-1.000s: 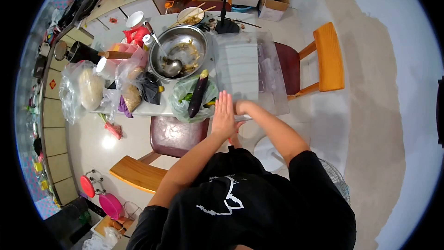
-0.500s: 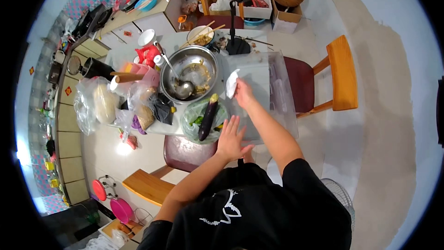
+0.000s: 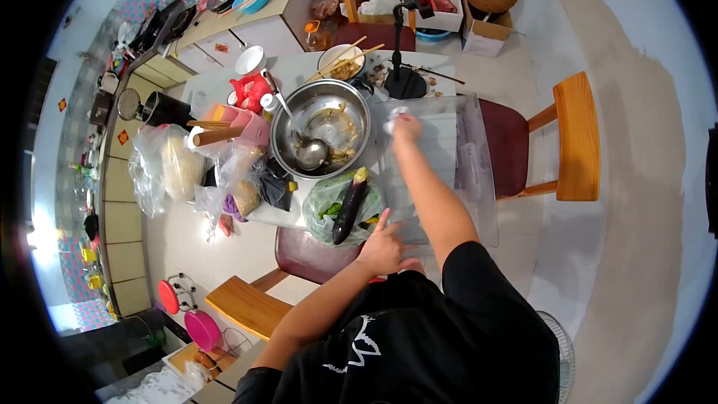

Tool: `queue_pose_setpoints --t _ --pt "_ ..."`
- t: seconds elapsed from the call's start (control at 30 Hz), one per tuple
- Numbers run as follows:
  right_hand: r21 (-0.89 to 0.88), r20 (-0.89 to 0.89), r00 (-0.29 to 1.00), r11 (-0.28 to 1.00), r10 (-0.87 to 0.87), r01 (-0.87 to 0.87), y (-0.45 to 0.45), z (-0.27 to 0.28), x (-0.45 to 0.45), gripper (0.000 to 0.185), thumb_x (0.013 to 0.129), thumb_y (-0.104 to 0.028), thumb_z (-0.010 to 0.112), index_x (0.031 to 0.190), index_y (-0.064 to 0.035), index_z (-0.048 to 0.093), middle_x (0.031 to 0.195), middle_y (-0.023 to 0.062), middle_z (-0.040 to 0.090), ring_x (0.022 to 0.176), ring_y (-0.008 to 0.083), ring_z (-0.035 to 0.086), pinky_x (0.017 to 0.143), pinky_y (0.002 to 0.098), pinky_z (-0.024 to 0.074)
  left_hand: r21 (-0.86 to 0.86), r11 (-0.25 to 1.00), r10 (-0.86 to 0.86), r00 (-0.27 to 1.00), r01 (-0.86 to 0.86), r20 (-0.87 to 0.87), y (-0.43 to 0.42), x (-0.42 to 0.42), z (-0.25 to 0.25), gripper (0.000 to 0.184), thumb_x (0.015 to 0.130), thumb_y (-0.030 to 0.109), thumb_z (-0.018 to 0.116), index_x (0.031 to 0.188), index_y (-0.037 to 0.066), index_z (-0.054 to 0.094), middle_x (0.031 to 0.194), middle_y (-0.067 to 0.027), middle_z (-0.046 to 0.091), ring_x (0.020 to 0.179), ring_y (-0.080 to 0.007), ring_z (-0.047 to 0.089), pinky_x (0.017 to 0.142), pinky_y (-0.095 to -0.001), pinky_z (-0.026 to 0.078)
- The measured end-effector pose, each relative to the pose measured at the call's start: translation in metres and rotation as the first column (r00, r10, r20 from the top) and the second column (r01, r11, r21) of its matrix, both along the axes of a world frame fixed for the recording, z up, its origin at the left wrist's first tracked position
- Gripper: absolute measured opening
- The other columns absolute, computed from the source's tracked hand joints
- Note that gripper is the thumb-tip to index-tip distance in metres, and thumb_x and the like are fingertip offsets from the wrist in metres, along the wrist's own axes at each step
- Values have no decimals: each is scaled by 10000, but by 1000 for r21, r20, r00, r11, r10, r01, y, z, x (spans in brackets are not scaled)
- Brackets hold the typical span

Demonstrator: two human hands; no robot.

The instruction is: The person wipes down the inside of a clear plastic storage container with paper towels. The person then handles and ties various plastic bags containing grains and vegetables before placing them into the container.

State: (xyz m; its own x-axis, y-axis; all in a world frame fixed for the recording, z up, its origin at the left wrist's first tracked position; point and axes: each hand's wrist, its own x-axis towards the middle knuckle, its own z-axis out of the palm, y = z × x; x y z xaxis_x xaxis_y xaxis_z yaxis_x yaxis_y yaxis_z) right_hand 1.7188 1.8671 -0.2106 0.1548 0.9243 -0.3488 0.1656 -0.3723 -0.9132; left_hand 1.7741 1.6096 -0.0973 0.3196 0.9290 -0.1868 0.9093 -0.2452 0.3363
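My right hand (image 3: 406, 129) is closed on a crumpled white tissue (image 3: 394, 117), pressed down on the clear plastic sheet (image 3: 426, 206) over the right part of the table. Close to the table's front edge is my left hand (image 3: 383, 251), empty, its index finger stretched out. Just beyond that hand a dark purple eggplant (image 3: 350, 209) lies on a green plastic bag (image 3: 318, 206) with green vegetables in it. The large steel basin (image 3: 283, 142) holds a ladle (image 3: 310, 153) and some food remains.
A black stand (image 3: 406, 82) and a bowl with chopsticks (image 3: 342, 62) stand at the back of the table. Plastic bags (image 3: 179, 164), a pink container (image 3: 254, 126) and a black bag (image 3: 271, 185) crowd the left. Wooden chairs (image 3: 577, 138) surround the table.
My right hand has moved farther back and brought the tissue down onto the plastic. My left hand has drawn its spread fingers partly in and shifted slightly toward me. The view has shifted a little.
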Motion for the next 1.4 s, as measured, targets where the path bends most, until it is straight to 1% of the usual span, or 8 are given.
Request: queue_pose_setpoints --t 0.03,0.17,0.23,0.43,0.53,0.87,1.27,1.4 --pt "-18 -118 945 952 -304 304 9 0 -2 169 744 -143 618 798 17 619 746 158 633 659 259 603 647 371 472 4 1000 8 1000 -8 3 2 -1 1 510 804 571 429 862 152 712 808 -45 640 1163 -248 405 1074 -531 6" --pt "64 -407 811 873 -420 484 26 -9 0 130 760 -90 562 814 28 569 738 142 611 689 206 581 630 353 462 26 999 -22 1000 21 17 1 -2 -3 426 765 500 515 716 111 680 742 -16 618 1129 -224 428 1065 -550 45" --pt "409 178 937 888 -302 208 13 -21 -22 109 770 -78 518 797 23 549 717 127 590 681 209 570 621 364 451 91 996 -31 997 24 68 1 -3 -8 382 722 441 599 601 82 650 687 0 598 1092 -218 455 1056 -567 89" --pt "87 25 944 940 328 -329 -6 5 -11 115 734 -53 505 761 35 575 719 114 590 660 202 557 603 358 417 111 993 -41 996 32 75 1 -1 -18 327 701 397 620 597 88 647 682 16 594 1092 -206 452 1052 -580 78" --pt "208 162 779 751 606 -627 -19 7 -5 133 744 -85 503 785 5 591 722 218 583 709 373 574 639 416 442 97 994 -57 993 47 100 2 -3 -14 305 694 377 628 588 91 643 684 19 595 1091 -207 453 1051 -583 84" --pt "211 838 245 125 488 -969 -55 -7 58 150 752 -65 514 818 30 610 965 179 560 949 346 525 793 408 465 67 997 -41 998 39 40 3 -1 -14 301 708 403 607 648 116 675 732 21 619 1108 -198 445 1067 -553 65" --pt "-389 463 -483 -319 743 -864 -123 43 162 124 692 -96 596 792 -27 624 885 138 611 897 300 572 767 396 468 248 964 55 987 -92 152 -2 4 -14 277 599 382 681 594 106 663 712 -21 588 984 -192 502 1068 -512 145" --pt "-24 967 37 234 254 -972 -72 86 156 140 684 -120 621 810 -74 662 1028 104 551 967 281 504 744 397 443 201 975 72 993 -90 95 -1 4 -7 301 639 405 654 619 106 679 683 -37 577 922 -204 505 1076 -494 131"
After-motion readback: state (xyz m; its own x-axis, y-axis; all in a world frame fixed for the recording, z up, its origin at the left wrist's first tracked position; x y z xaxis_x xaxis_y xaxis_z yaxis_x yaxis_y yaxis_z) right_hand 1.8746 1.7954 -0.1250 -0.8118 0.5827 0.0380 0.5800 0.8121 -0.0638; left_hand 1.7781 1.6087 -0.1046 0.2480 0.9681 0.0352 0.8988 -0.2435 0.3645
